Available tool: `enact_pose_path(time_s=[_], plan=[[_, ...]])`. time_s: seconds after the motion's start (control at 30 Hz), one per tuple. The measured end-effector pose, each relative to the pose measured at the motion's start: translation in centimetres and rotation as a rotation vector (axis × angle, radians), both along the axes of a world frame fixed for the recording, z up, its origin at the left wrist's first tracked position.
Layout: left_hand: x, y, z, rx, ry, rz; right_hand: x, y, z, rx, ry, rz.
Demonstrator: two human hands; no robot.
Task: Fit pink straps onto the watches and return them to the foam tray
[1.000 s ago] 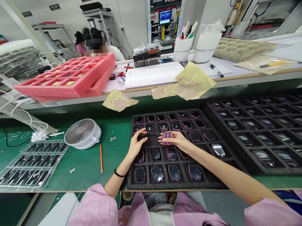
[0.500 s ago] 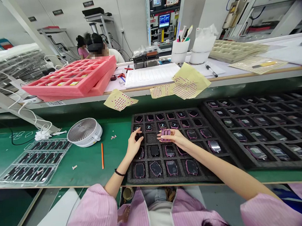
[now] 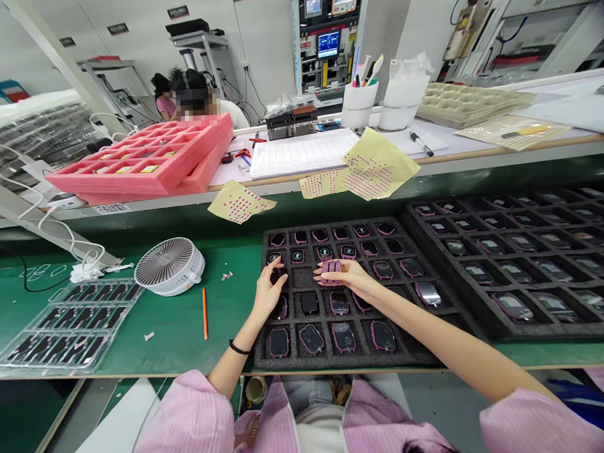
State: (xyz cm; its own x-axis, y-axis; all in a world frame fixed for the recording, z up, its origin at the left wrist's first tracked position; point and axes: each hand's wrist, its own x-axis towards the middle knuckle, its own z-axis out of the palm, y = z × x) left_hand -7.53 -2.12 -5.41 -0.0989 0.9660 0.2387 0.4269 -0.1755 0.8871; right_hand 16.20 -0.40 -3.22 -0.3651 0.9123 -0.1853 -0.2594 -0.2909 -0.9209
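Right hand [image 3: 347, 276] lay flat and open, a glossy pink-rimmed black device case [image 3: 331, 270] right under its fingertips; left hand [image 3: 269, 289] curled over a dark piece [image 3: 277, 275] by its fingertips, grip hard to tell, black foam tray [image 3: 338, 360] beneath both hands
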Motion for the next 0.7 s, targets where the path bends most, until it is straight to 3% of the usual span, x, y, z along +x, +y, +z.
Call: enact_pose_path(time_s=[0.17,0.3,0.4,0.53,0.7], plan=[[0.1,-0.1,0.0,0.019,0.102,-0.045,0.2,0.2,-0.2,0.008,0.017,0.019],[0.9,-1.2,1.4,0.145,0.296,-0.103,0.4,0.4,0.0,-0.004,0.043,0.053],[2.4,-1.7,3.3,0.263,0.381,-0.313,0.4,0.3,0.5,-0.043,0.076,0.129],[4.8,-0.7,5.1,0.253,0.313,-0.664,0.2,-0.1,0.7,-0.026,0.080,0.183],[6.1,1.8,5.4,0.258,0.263,-0.687,0.9,0.3,0.6,0.020,0.009,0.106]])
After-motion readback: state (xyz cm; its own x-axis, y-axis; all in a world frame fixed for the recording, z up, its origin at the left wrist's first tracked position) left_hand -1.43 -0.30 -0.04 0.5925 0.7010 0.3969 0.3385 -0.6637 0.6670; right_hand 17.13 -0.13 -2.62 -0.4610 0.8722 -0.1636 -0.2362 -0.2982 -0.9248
